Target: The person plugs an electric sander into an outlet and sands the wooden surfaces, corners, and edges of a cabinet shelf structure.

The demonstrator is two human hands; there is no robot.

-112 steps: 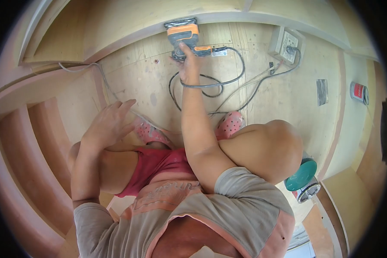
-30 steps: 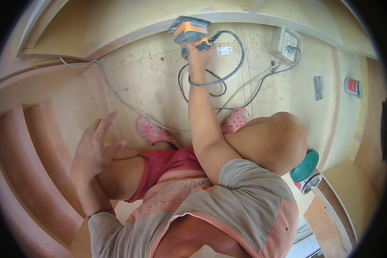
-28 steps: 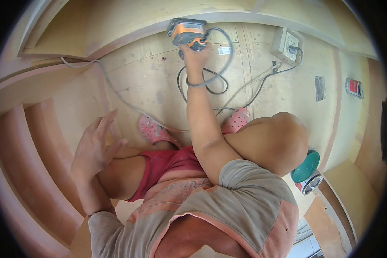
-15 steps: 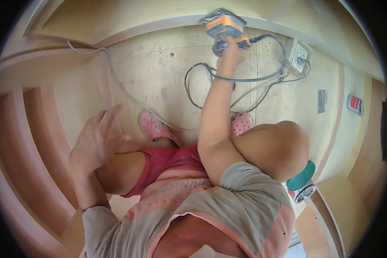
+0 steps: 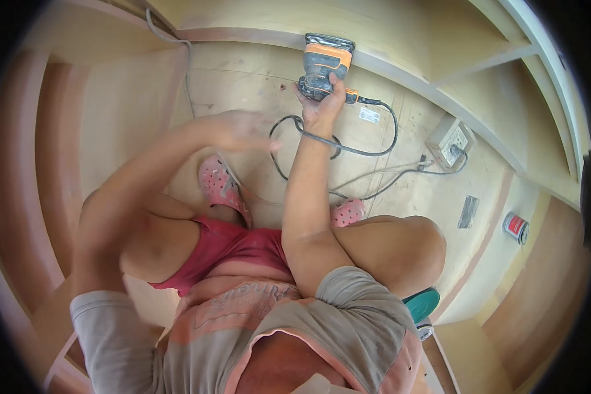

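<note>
Head camera, my remote notes. The sander (image 5: 328,60) has an orange and dark-grey body, whitened with dust, with a black, dust-smeared pad at its far end and a rounded dark rear. A black cord (image 5: 396,125) leaves it on the right, loops and crosses the wrist. I see the sander held over the wooden floor (image 5: 236,85), pad end toward the board edge (image 5: 400,69); contact there I cannot tell. The right hand (image 5: 323,108) grasps the rear: thumb laid on the body, fingers at the opposite side, most of the tool reaching beyond them. The left hand (image 5: 246,131), blurred, is loosely outstretched, apart from the sander.
</note>
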